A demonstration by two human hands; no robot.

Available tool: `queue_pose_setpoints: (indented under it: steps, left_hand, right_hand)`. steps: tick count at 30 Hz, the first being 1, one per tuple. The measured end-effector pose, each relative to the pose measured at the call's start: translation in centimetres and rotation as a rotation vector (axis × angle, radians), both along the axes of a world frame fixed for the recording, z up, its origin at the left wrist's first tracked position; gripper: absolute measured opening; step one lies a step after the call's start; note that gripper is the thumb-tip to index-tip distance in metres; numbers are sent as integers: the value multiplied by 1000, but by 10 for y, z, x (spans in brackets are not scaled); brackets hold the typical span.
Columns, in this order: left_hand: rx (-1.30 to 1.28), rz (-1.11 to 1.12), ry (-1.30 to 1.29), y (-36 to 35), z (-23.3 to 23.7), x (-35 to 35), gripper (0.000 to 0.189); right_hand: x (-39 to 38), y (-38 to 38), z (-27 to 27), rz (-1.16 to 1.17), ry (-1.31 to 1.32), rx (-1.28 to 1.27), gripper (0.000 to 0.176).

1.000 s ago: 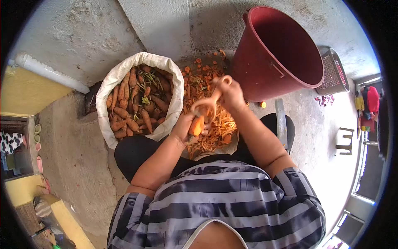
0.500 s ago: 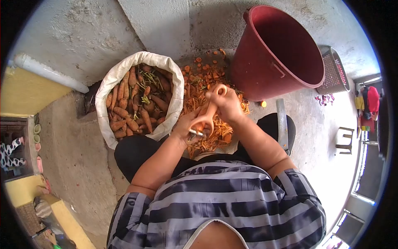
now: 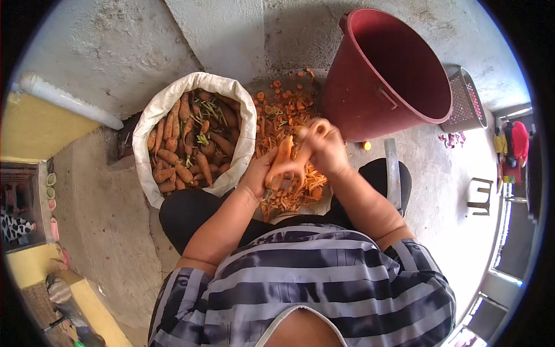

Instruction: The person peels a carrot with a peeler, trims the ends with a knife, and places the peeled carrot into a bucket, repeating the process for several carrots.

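Observation:
My left hand [image 3: 258,174] is closed around a carrot [image 3: 282,155], whose orange upper end points up and away from me. My right hand [image 3: 328,151] grips the handle of an orange Y-shaped peeler [image 3: 296,169], and the ring at the handle's end sticks out past the fingers. The peeler's forked head lies over the lower part of the carrot; blur hides whether the blade touches it. Beneath both hands spreads a heap of carrot peelings [image 3: 272,128] mixed with cut carrot ends.
A white sack [image 3: 151,179] full of unpeeled carrots [image 3: 168,156] stands at my left. On the right is a tall dark red bin [image 3: 352,87], with a perforated basket [image 3: 466,98] behind it. A small white stool [image 3: 480,196] appears farther right. The wall rises just ahead.
My right hand and the peeler have shifted a little right. The carrot in my left hand now shows more of its upper end, standing more upright.

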State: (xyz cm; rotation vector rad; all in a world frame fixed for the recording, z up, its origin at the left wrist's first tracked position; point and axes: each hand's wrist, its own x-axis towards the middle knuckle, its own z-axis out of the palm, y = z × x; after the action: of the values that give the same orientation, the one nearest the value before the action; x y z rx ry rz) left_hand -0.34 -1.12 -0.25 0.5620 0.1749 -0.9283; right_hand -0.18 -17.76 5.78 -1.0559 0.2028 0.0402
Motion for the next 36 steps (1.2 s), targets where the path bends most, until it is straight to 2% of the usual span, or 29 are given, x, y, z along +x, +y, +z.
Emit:
queue_pose_setpoints:
  steps: [1, 2, 5, 6, 7, 8, 9, 10, 11, 13, 14, 15, 17, 18, 19, 21, 22, 23, 25, 26, 27, 29, 31, 33, 34, 36]
  left_hand:
    - [98, 14, -131, -3, 0, -3, 32]
    - [195, 31, -262, -4, 0, -5, 32]
    - [262, -36, -37, -1, 21, -2, 32]
    - [-168, -85, 122, 1, 5, -2, 32]
    - [-192, -101, 144, 0, 6, -3, 32]
    - [-217, -119, 165, 0, 9, -4, 32]
    - [-241, -137, 188, 0, 11, -6, 32]
    - [-183, -161, 178, 0, 9, -6, 32]
    - [-178, -136, 185, 0, 13, -4, 32]
    - [-176, -75, 200, -1, 21, -3, 32]
    - [-301, -66, 228, 3, 4, -1, 34]
    - [-152, -48, 145, 2, 2, 2, 35]
    - [155, -16, -16, 3, -4, 4, 36]
    - [40, 65, 115, 1, -19, 4, 37]
    - [66, 36, 13, 0, -15, 2, 37]
    - [117, -18, -195, 1, -2, -4, 37]
    - [133, -2, 1, -2, 3, -1, 31]
    - [68, -31, 23, -1, 4, -2, 30]
    - [-65, -91, 70, 0, 6, -3, 29]
    - [-123, -99, 223, 0, 0, -4, 27]
    - [-137, -106, 231, -1, 2, -5, 27]
    - [-160, -122, 250, -2, 9, -7, 28]
    - [-109, -69, 207, 0, 16, -5, 28]
    - [-70, -29, 195, 2, 10, -2, 28]
    - [-74, -6, 217, 1, 11, -1, 30]
    - [100, 49, 110, -4, 20, -1, 30]
  right_hand:
    - [-6, 7, 6, 132, -16, 50, 17]
    - [-4, 5, -2, 233, -6, -79, 16]
    - [20, 4, -11, 51, 103, -8, 16]
    - [37, -10, -32, -15, 157, -23, 18]
    - [49, -26, -39, -20, 209, -45, 22]
    - [57, -27, -26, -211, 199, -141, 21]
    - [73, -46, -41, -332, 153, -382, 21]
    - [83, -65, -59, -416, 153, -488, 19]
    - [89, -79, -68, -525, 191, -431, 20]
    - [77, -74, -49, -648, 174, -383, 18]
    - [62, -67, -34, -533, 170, -313, 17]
    - [45, -52, -18, -417, 164, -241, 16]
    - [8, -9, -10, -111, -38, -100, 21]
    - [-3, 1, -4, 15, -36, -28, 20]
    - [-8, 7, 0, 141, -33, 44, 19]
    - [-3, 12, 3, 127, 68, 44, 18]
    - [2, 12, 4, 122, 117, 45, 18]
    - [13, 6, -18, 113, 88, 44, 21]
    - [36, -7, -26, -20, 180, -94, 22]
    - [51, -18, -35, -113, 186, -163, 22]
    - [66, -32, -45, -207, 189, -231, 22]
    - [85, -64, -65, -367, 157, -547, 20]
    - [82, -70, -55, -529, 203, -415, 21]
    - [62, -57, -32, -485, 140, -307, 21]
    - [49, -44, -21, -396, 76, -222, 21]
    - [20, -17, -6, -167, 0, -94, 22]
